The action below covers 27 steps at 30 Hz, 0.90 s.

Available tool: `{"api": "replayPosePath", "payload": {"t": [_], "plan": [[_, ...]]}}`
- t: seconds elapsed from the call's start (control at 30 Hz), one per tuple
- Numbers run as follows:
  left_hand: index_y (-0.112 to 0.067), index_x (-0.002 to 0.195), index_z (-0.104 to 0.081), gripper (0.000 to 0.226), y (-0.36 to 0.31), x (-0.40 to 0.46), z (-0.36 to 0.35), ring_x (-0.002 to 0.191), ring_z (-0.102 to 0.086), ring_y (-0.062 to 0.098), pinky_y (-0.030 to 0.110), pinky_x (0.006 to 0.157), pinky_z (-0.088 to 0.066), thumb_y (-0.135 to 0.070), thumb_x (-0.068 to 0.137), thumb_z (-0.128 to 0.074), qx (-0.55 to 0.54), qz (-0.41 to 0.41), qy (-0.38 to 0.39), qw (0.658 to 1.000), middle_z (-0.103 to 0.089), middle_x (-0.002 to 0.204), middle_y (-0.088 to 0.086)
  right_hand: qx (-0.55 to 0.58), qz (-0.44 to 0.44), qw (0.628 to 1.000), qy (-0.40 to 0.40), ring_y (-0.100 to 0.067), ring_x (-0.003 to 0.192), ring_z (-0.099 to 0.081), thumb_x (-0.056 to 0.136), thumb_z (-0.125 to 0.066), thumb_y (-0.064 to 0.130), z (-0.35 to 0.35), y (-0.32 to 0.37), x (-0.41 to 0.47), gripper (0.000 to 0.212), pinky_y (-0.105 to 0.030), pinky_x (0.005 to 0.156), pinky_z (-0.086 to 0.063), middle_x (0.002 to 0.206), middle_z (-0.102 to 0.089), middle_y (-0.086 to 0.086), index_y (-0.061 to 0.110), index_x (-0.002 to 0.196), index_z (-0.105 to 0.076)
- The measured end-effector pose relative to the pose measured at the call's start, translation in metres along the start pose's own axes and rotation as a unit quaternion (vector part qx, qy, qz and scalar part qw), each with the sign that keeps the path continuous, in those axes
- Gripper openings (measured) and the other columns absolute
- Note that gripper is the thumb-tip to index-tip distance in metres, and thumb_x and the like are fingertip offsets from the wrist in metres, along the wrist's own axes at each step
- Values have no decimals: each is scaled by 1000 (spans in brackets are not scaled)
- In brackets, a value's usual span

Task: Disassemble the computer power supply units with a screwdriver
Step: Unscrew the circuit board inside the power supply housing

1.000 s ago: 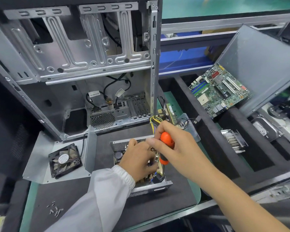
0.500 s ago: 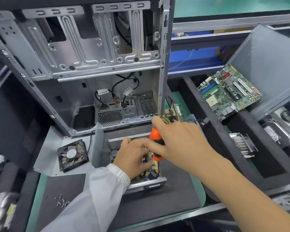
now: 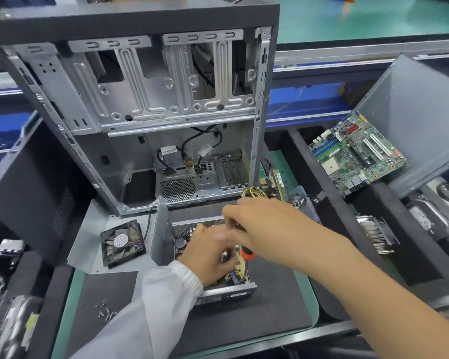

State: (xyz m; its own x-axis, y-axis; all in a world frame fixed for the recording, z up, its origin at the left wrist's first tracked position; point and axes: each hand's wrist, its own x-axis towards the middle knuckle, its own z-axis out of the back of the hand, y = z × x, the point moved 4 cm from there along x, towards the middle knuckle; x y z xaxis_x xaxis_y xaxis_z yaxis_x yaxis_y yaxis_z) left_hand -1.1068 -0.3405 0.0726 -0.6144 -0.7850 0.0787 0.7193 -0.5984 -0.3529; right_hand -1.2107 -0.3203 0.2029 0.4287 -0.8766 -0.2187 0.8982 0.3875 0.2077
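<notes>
Power supply unit (image 3: 213,288), lid off, is sitting at lower centre of the frame on the dark mat of the surface (image 3: 270,320), its circuit board exposed. Left hand (image 3: 208,255), in a white sleeve, is resting inside the open housing, fingers curled down onto the board; whether it is actually pinching anything is not showing. Right hand (image 3: 267,229) is clenching the orange-handled screwdriver (image 3: 246,255), of which only a sliver of handle is now showing beneath the palm, where a second ago most of the handle was standing clear. Judgement: the tool is being lowered onto a board screw, so board removal is under way. Loose screws (image 3: 105,310) are lying at lower left on the mat; detached fan (image 3: 122,243) is lying left of the unit; empty case (image 3: 166,112) is standing behind.
</notes>
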Motion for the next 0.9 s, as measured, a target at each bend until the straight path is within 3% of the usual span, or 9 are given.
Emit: {"api": "replayPosePath", "payload": {"t": [0.1, 0.2, 0.33, 0.43, 0.53, 0.63, 0.73, 0.8, 0.9], "plan": [[-25, 80, -65, 25, 7, -2, -6, 98, -47, 5, 32, 76, -22, -50, 84, -63, -7, 10, 30, 999, -50, 96, -21, -33, -21, 999, -29, -29, 91, -57, 99, -44, 35, -2, -1, 5, 21, -36, 66, -40, 103, -58, -4, 20, 93, -30], [-25, 84, -65, 34, 6, -3, -7, 91, -41, 9, 33, 77, -21, -59, 84, -61, 17, 10, 33, 999, -48, 93, -12, 34, -54, 996, 57, -29, 93, -54, 97, -46, 28, 0, -7, 0, 18, -39, 77, -46, 108, -50, -7, 14, 102, -36], [-28, 91, -66, 23, 3, -5, -5, 83, -32, 12, 32, 73, -14, -51, 88, -61, 24, -5, 41, 999, -32, 85, -10, 2, -67, 983, 174, -27, 86, -52, 94, -49, 23, 10, -3, -10, 19, -36, 74, -44, 101, -35, -3, 9, 106, -44], [-34, 107, -67, 19, -4, -6, -6, 90, -40, 18, 31, 75, -16, -39, 91, -57, 19, -52, 76, 996, -34, 91, -9, -23, -70, 979, 190, -17, 74, -49, 91, -50, 15, 15, 3, -10, 18, -33, 68, -42, 105, -48, -11, 3, 104, -55], [-37, 114, -65, 23, -7, -6, -9, 95, -39, 22, 33, 84, -26, -33, 95, -52, 22, -64, 106, 992, -42, 102, -7, -48, -88, 971, 219, -26, 85, -62, 90, -52, 15, 11, 5, -8, 21, -30, 62, -42, 106, -61, -16, 3, 106, -57], [-35, 118, -63, 26, -10, -4, -9, 95, -36, 19, 34, 89, -26, -27, 94, -55, 31, -89, 109, 990, -47, 111, -4, -43, -106, 961, 251, -26, 64, -70, 94, -48, 26, 5, 7, -8, 23, -28, 54, -46, 99, -66, -14, 6, 103, -55], [-23, 120, -62, 30, -16, 5, -8, 114, -41, 25, 29, 86, -20, -25, 90, -65, 26, -107, 123, 986, -54, 123, -2, -128, -74, 964, 221, -30, 85, -64, 99, -43, 26, 4, 15, -2, 26, -30, 61, -43, 95, -63, -18, 4, 105, -57], [-23, 119, -64, 32, -16, 8, -10, 127, -34, 20, 33, 98, -20, -33, 88, -68, 48, -115, 145, 982, -55, 129, -6, -181, -57, 961, 203, -32, 102, -59, 98, -44, 11, 4, 23, 2, 24, -34, 67, -41, 106, -61, -14, 4, 119, -53], [-24, 113, -71, 28, -9, 7, -14, 125, -30, 18, 29, 101, -15, -33, 87, -71, -38, -96, 151, 983, -58, 128, -9, -174, -70, 966, 179, -32, 108, -55, 97, -49, 14, 5, 22, 3, 32, -35, 68, -38, 119, -54, -13, 7, 128, -40]]}}
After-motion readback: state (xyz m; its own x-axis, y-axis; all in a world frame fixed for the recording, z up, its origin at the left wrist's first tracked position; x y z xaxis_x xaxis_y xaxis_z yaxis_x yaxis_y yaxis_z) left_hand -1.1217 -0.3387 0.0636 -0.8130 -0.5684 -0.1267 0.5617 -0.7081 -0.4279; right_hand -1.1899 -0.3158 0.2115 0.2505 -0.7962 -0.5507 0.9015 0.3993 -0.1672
